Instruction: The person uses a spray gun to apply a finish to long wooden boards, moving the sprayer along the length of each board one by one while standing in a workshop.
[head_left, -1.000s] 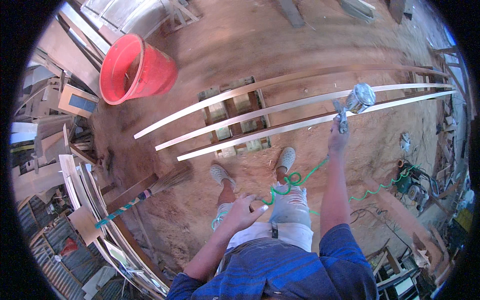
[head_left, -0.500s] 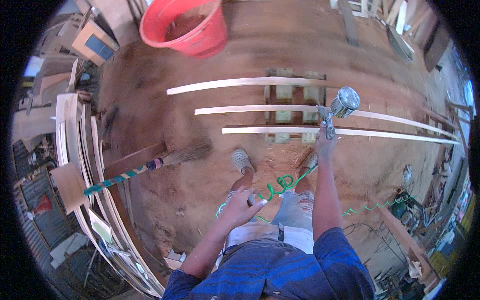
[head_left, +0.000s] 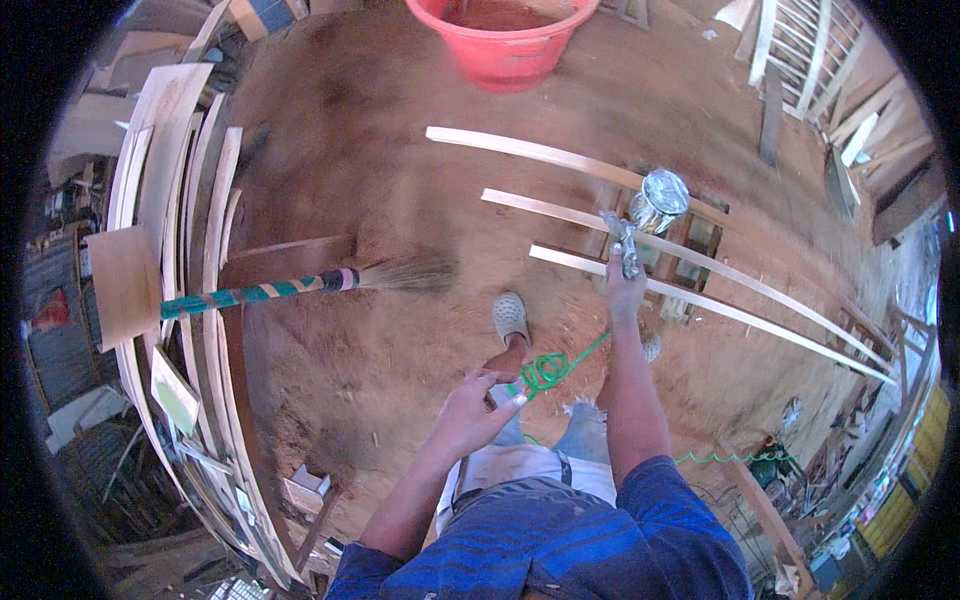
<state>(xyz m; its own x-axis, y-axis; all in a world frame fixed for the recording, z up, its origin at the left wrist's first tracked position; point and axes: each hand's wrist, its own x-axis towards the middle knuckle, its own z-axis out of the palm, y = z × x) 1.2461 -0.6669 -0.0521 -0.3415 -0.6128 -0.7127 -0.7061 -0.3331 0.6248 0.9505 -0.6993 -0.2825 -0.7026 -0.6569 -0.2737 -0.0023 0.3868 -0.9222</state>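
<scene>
My right hand (head_left: 626,292) is closed around the handle of a spray gun (head_left: 623,245) with a silvery, paint-smeared cup (head_left: 660,202) at its top. The gun is above three long, pale wooden strips (head_left: 560,212), which lie roughly side by side across low supports (head_left: 690,250). From the gun a green coiled air hose (head_left: 548,371) runs down toward my left hand (head_left: 478,408). That hand is curled in front of my waist, thumb outstretched, and the hose appears to pass into its fingers; part of the grip is hidden.
A red tub (head_left: 505,50) stands on the brown dirt floor ahead. To my left are stacked boards (head_left: 215,200) and a broom (head_left: 260,295) with a green-wrapped handle. Wooden frames (head_left: 810,60) lean at far right. More thin green hose (head_left: 735,458) trails at the lower right.
My view has turned and shifted, so the tub and strips appear farther right and the strips slant more. The spray gun stays in my right hand, and my left hand keeps its curl.
</scene>
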